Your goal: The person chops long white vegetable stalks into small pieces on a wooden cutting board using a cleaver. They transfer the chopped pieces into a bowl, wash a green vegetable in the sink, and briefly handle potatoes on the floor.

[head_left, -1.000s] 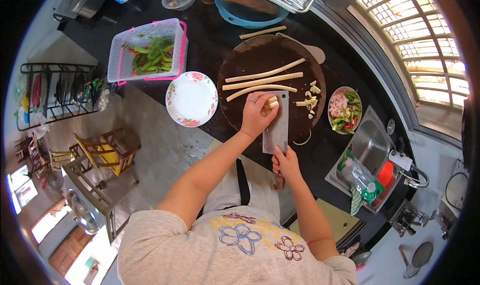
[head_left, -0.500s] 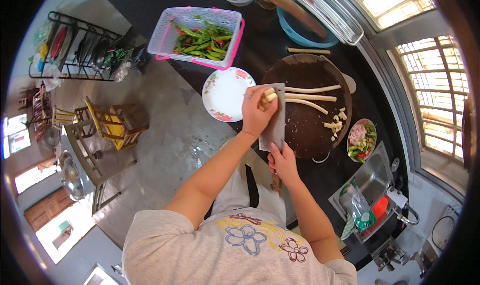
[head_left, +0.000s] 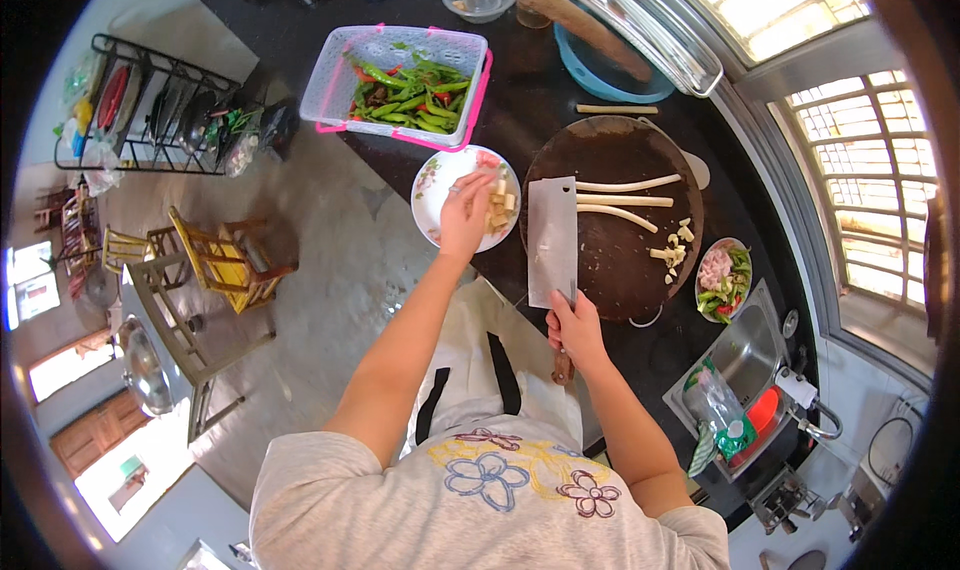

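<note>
My left hand (head_left: 465,210) is over a white plate (head_left: 428,195) with a floral rim, fingers stretched out and open. Short cut pieces of a pale stalk (head_left: 499,213) lie on the plate beside those fingers. In my right hand (head_left: 575,328) is the handle of a cleaver (head_left: 552,240), its broad blade lying over the left part of a round dark cutting board (head_left: 610,275). To the right of the blade, long pale stalks (head_left: 630,202) stretch across the board. Small chopped white bits (head_left: 672,254) sit near the board's right edge.
A pink-edged basket (head_left: 330,70) of green and red peppers stands beyond the plate. Farther back is a blue basin (head_left: 590,75). Another pale stalk (head_left: 617,110) lies behind the board. A bowl of meat and peppers (head_left: 722,278) stands beside the sink (head_left: 745,345).
My left hand has moved left from the cleaver blade to the plate, and the cut stalk pieces it held are now on the plate. My right hand still grips the cleaver.
</note>
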`<action>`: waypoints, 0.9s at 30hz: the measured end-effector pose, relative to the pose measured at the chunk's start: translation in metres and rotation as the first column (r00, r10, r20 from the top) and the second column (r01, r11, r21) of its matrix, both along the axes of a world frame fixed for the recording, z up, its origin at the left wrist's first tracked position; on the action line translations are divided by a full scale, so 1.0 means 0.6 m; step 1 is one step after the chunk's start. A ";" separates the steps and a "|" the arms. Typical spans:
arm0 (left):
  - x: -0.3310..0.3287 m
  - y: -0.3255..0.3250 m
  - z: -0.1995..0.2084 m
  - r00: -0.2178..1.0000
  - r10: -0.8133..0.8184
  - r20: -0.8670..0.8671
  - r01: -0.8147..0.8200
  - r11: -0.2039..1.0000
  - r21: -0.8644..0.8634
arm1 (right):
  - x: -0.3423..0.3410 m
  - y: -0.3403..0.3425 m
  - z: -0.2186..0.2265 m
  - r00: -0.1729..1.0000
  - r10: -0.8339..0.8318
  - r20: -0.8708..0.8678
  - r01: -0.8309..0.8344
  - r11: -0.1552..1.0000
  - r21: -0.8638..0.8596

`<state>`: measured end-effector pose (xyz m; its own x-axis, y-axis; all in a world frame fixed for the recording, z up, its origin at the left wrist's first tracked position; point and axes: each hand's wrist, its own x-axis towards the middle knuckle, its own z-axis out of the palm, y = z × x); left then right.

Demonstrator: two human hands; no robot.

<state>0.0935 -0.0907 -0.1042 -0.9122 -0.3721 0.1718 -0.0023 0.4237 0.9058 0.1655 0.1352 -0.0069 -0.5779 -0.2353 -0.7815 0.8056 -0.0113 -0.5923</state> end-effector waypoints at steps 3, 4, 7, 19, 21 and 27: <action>-0.010 0.017 0.052 0.996 -0.018 -0.085 -0.005 0.965 -0.263 | 0.015 0.041 0.012 0.993 -0.115 -0.014 0.115 0.993 0.003; -0.013 0.038 0.080 0.993 -0.025 -0.117 -0.013 0.948 -0.319 | 0.021 0.052 0.022 0.986 -0.159 -0.039 0.159 0.987 -0.013; -0.029 0.139 0.111 0.979 -0.172 -0.105 0.155 0.976 -0.149 | 0.053 0.098 0.031 0.943 -0.318 -0.100 0.322 0.946 0.025; -0.083 0.445 0.048 0.763 -0.642 0.077 0.616 0.685 -0.388 | 0.149 0.240 0.014 0.736 -0.657 -0.159 0.675 0.731 0.100; -0.079 0.441 0.044 0.770 -0.638 0.025 0.601 0.710 -0.366 | 0.147 0.246 0.011 0.733 -0.662 -0.154 0.678 0.730 0.085; -0.068 0.373 0.112 0.894 -0.447 -0.017 0.434 0.876 -0.211 | 0.123 0.243 0.008 0.816 -0.557 -0.154 0.570 0.820 0.049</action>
<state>0.0527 0.1333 -0.0371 -0.9583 0.1132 0.2623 0.2811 0.5364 0.7958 0.2391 0.2812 -0.0023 -0.6828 0.2287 -0.6939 0.5923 -0.3828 -0.7089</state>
